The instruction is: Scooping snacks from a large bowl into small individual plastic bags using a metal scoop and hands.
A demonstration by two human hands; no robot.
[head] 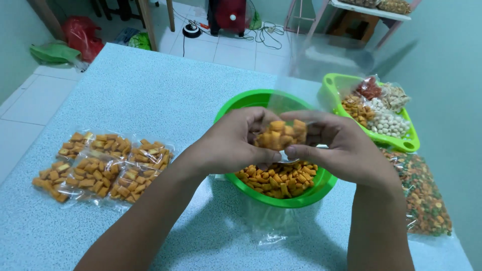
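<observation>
Hands point(286, 143) around crinkly clear snack bag point(281, 134)

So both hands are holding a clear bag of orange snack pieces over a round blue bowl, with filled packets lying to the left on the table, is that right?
Not quite: the round plastic bowl is green, not blue, as the head view shows. The rest holds: both the left hand and right hand hold the clear bag of orange snack pieces over it, with filled packets lying left on the table.
</observation>
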